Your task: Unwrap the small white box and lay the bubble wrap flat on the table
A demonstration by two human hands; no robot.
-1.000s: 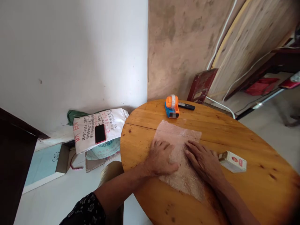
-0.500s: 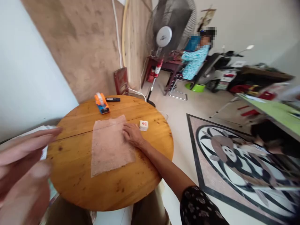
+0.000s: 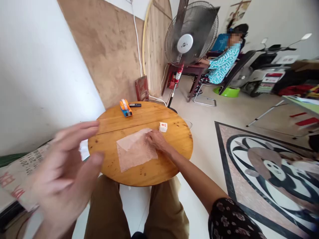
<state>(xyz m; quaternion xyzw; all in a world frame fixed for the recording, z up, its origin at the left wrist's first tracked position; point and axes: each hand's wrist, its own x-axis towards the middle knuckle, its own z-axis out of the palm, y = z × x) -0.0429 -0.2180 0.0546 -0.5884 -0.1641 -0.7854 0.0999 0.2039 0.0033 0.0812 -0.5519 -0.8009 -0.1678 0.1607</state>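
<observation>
On the round wooden table [image 3: 139,177] lies a pink, see-through sheet of bubble wrap [image 3: 134,156], its far edge folded over toward me. My right hand [image 3: 157,139] is closed on the far right corner of the sheet, fingers curled down; the fingertips are partly hidden. Just beyond that hand stands a small white box [image 3: 163,126] with a red mark. My left hand [image 3: 67,172] is raised in the air near the camera, left of the table, blurred, with thumb and fingers apart and nothing in it.
At the table's far side are an orange and blue tape dispenser [image 3: 126,108] and a black remote-like object [image 3: 135,105]. Behind the table stand a red chair [image 3: 142,88] and a pedestal fan [image 3: 184,43]. A person [image 3: 224,66] sits at a desk farther back. Printed sacks [image 3: 22,171] lie at left.
The sheet's far edge has been folded over toward me. My right hand has gone from lying flatter on the sheet to curled at its corner. My left hand shows more fully, and the view has shifted.
</observation>
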